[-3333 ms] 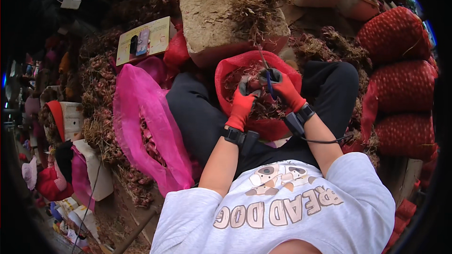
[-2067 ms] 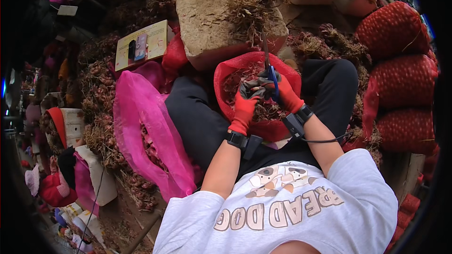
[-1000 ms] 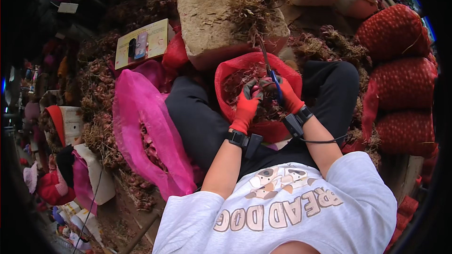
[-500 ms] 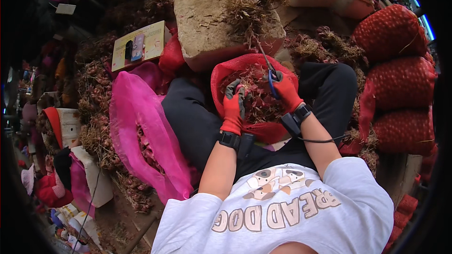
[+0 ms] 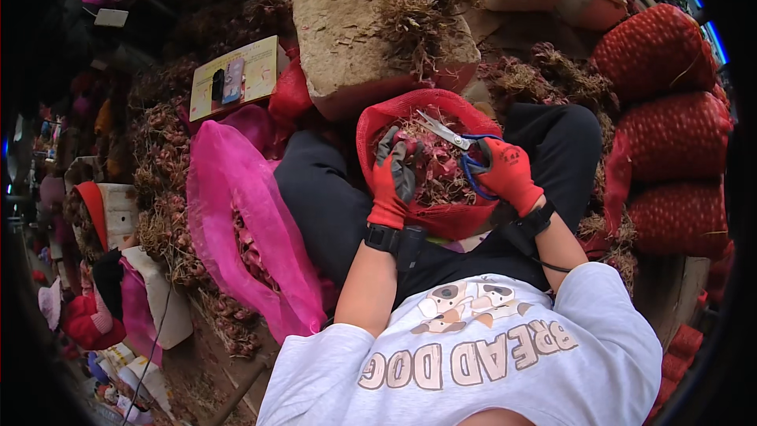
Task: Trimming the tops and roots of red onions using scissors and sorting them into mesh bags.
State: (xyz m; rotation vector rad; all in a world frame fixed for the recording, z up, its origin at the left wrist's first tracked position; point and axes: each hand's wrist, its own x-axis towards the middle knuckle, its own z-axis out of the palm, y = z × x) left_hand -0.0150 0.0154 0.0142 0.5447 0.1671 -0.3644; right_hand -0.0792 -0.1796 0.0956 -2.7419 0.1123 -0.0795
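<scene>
Red gloves on: our right hand grips blue-handled scissors, blades over red mesh bag of dry trimmings; our left hand pinches reddish bulb, also over bag.

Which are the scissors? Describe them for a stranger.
Find the red bag between the person's knees. Over its right side, the right hand holds the scissors, blades pointing up-left. Blue handles set them apart from the red bag and glove.

Red mesh sack: matt, coarse woven netting. Scissors over it: smooth, shiny metal blades; plastic-looking blue handles. Block beyond it: rough, matt, foam-like. Pink bag left of it: sheer, fine netting.
</scene>
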